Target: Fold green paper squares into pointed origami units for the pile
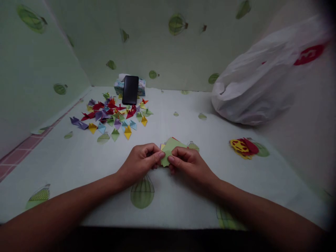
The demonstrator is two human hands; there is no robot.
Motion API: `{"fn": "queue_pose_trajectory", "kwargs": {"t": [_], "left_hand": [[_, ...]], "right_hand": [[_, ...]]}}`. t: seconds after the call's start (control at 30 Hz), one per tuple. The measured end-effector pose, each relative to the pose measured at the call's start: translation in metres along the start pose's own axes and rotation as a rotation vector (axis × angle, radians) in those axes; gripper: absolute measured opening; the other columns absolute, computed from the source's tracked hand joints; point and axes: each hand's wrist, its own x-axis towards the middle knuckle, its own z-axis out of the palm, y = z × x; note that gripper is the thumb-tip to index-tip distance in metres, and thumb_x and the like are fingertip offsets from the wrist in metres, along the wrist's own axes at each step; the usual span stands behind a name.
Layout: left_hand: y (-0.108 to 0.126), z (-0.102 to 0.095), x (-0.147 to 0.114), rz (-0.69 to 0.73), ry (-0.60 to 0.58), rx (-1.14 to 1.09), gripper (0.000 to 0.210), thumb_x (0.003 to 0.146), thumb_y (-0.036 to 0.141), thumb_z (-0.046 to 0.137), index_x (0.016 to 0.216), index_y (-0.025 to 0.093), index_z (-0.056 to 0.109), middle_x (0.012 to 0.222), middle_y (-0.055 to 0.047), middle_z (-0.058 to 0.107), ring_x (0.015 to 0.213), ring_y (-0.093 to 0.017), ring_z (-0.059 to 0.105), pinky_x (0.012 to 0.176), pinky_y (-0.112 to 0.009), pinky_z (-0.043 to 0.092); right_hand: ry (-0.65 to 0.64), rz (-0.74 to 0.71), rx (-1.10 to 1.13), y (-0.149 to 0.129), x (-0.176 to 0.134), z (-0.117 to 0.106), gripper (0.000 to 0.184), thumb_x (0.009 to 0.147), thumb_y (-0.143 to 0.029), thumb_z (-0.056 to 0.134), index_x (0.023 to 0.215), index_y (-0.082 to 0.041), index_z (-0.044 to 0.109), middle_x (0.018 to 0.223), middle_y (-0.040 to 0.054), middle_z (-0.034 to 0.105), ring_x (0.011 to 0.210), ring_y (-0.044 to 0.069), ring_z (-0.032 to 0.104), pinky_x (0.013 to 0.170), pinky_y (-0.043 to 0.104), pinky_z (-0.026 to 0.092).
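A green sheet of paper [169, 149] is pinched between my two hands, above the table near its middle. My left hand [146, 158] grips its left corner between thumb and forefinger. At the lower right edge, my right hand [189, 161] has thumb and curled fingers closed on the same sheet. Bits of yellow, purplish and red paper show behind the green sheet; whether they lie on the table or are held with it, I cannot tell. A heap of small folded paper pieces [115, 113] in red, purple, green, blue and yellow spreads at the back left.
Behind the folded pieces, a dark phone [130, 90] leans against a tissue box [142, 87]. A large white plastic bag [252, 87] stands at the back right. Red and yellow cut-out shapes [244, 147] lie on the patterned tablecloth [181, 206] at the right.
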Motion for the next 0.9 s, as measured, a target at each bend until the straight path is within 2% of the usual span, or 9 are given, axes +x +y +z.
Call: {"fn": "queue_pose_trajectory", "kwargs": {"t": [0.13, 0.27, 0.4, 0.57, 0.7, 0.8, 0.9], "left_hand": [[-0.0008, -0.0003, 0.0038, -0.127, -0.064, -0.163, 0.03, 0.084, 0.036, 0.063, 0.064, 0.015, 0.055, 0.058, 0.003, 0.057, 0.049, -0.007, 0.047, 0.049, -0.019, 0.037], [-0.0034, -0.0016, 0.0054, -0.151, -0.121, -0.148, 0.028, 0.083, 0.037, 0.064, 0.068, 0.015, 0.059, 0.055, 0.004, 0.054, 0.049, -0.007, 0.045, 0.046, -0.019, 0.032], [-0.0043, -0.0008, 0.0039, -0.148, -0.153, -0.156, 0.028, 0.082, 0.038, 0.065, 0.067, 0.015, 0.059, 0.051, 0.005, 0.051, 0.045, -0.006, 0.04, 0.044, -0.018, 0.029], [-0.0046, -0.0009, 0.0048, -0.151, -0.152, -0.192, 0.028, 0.083, 0.037, 0.064, 0.067, 0.015, 0.059, 0.055, 0.003, 0.056, 0.048, -0.007, 0.043, 0.045, -0.018, 0.03], [-0.0077, -0.0019, 0.0055, -0.168, -0.209, -0.207, 0.026, 0.08, 0.037, 0.068, 0.07, 0.015, 0.06, 0.057, 0.004, 0.054, 0.052, -0.007, 0.045, 0.048, -0.018, 0.031], [-0.0094, -0.0012, 0.0043, -0.15, -0.188, -0.193, 0.027, 0.08, 0.037, 0.069, 0.069, 0.015, 0.059, 0.054, 0.006, 0.046, 0.048, -0.006, 0.036, 0.045, -0.018, 0.025], [-0.0094, 0.0005, 0.0029, -0.128, -0.089, -0.21, 0.028, 0.081, 0.036, 0.068, 0.066, 0.015, 0.056, 0.052, 0.007, 0.043, 0.047, -0.005, 0.031, 0.044, -0.018, 0.022]], "right_hand": [[-0.012, 0.084, 0.079, 0.0012, -0.0004, 0.0001, 0.035, 0.086, -0.042, 0.062, 0.063, -0.019, 0.049, 0.056, -0.0028, 0.055, 0.05, 0.009, 0.05, 0.052, 0.023, 0.039], [-0.043, 0.142, 0.136, 0.0001, -0.0006, 0.0001, 0.039, 0.084, -0.046, 0.064, 0.063, -0.019, 0.047, 0.051, -0.0053, 0.05, 0.045, 0.007, 0.043, 0.046, 0.021, 0.031], [-0.07, 0.138, 0.117, -0.0015, -0.0008, 0.0007, 0.041, 0.081, -0.048, 0.067, 0.062, -0.019, 0.045, 0.05, -0.0063, 0.047, 0.043, 0.007, 0.039, 0.044, 0.021, 0.028], [-0.018, 0.099, 0.079, 0.0015, -0.0002, -0.0002, 0.039, 0.088, -0.047, 0.059, 0.063, -0.018, 0.047, 0.052, -0.0043, 0.05, 0.046, 0.008, 0.045, 0.048, 0.023, 0.034], [-0.041, 0.067, -0.046, -0.0012, 0.0007, -0.0036, 0.036, 0.091, -0.042, 0.054, 0.065, -0.018, 0.048, 0.052, -0.0051, 0.048, 0.047, 0.008, 0.041, 0.046, 0.022, 0.03], [-0.095, 0.071, -0.1, -0.0046, 0.0011, -0.0053, 0.036, 0.089, -0.042, 0.057, 0.063, -0.018, 0.047, 0.051, -0.0054, 0.047, 0.046, 0.007, 0.04, 0.045, 0.022, 0.028], [-0.006, 0.09, -0.012, -0.0048, 0.0019, -0.0049, 0.037, 0.092, -0.042, 0.052, 0.064, -0.018, 0.048, 0.052, -0.0049, 0.048, 0.046, 0.007, 0.042, 0.047, 0.022, 0.031]]}}
